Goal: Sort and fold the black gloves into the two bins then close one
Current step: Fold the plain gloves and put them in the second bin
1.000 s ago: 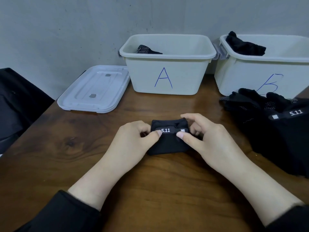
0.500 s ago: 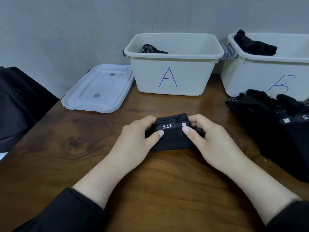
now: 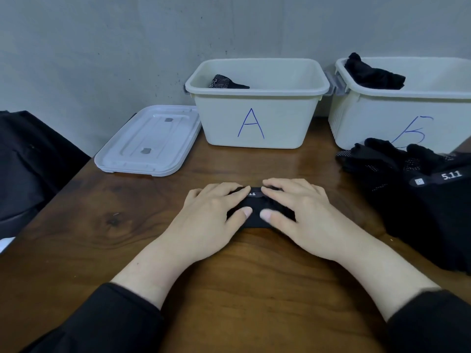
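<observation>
**Hands pressing one folded glove flat**

Fingers of both my hands are lying nearly straight and slightly spread, pressing down on the folded glove (image 3: 257, 212) in the middle of the wooden table (image 3: 102, 225). My left hand (image 3: 214, 215) is covering its left end and my right hand (image 3: 303, 215) its right end, thumbs almost meeting over the near edge. I am not curling round the fabric; I am flattening it with the pads. The glove is showing only in the gap between my hands, a white label peeking out beside my left forefinger.

I am counting two white bins standing against the wall. Bin A (image 3: 257, 123) is sitting straight beyond my hands and is holding one dark glove (image 3: 225, 82) in its left corner. Bin B (image 3: 377, 121) is sitting to its right, with one black bundle (image 3: 372, 76) draped at its left rim. One white lid (image 3: 150, 141) is lying flat on the table just left of bin A. One heap of loose black gloves (image 3: 418, 194) is lying right of my right hand, in front of bin B; I cannot tell how many it holds.
</observation>
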The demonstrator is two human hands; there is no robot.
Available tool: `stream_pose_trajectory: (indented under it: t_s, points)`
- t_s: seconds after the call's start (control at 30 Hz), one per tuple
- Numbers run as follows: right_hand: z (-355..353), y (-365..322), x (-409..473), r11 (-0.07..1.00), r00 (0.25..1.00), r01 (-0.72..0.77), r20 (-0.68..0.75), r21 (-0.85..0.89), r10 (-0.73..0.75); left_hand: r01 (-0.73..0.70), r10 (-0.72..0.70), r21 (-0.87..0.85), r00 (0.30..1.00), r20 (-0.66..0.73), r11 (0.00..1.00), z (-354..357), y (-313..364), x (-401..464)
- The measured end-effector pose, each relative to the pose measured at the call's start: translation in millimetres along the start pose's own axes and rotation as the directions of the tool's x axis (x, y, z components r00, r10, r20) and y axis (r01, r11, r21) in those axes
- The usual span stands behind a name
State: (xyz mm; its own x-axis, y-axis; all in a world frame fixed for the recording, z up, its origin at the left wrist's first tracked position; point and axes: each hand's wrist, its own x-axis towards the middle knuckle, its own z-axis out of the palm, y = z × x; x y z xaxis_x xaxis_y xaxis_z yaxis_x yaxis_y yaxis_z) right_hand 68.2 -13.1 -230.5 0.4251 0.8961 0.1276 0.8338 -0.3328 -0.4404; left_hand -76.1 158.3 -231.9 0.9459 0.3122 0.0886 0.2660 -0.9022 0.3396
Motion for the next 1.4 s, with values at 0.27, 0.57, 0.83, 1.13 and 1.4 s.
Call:
stream_pose_trajectory:
  t_s: [0.27,0.57,0.83,1.13,1.4]
  points:
    - [-1,-8,-12,0.999,0.991,0.036,-0.132,-0.011,-0.037,-0.038,0.025,-0.151,0.996,-0.088,0.988,0,-10,-2]
    - [-9,-21,-26,0.997,0.843,-0.051,-0.532,0.056,0.073,0.190,-0.477,-0.965,0.875,0.083,0.180,-15,65,-14]
    - [-36,-40,-56,0.969,0.898,0.012,-0.429,0.248,0.098,0.148,-0.339,-0.968,0.917,0.210,-0.202,-23,100,17]
    - [-116,-15,-65,0.463,0.913,-0.193,-0.014,0.865,0.407,0.098,-0.156,-0.995,0.983,0.092,0.032,-24,144,37]
    - [-169,25,-70,0.529,0.873,-0.227,-0.070,0.818,0.483,-0.111,-0.184,-0.957,0.969,-0.164,0.267,-23,160,84]
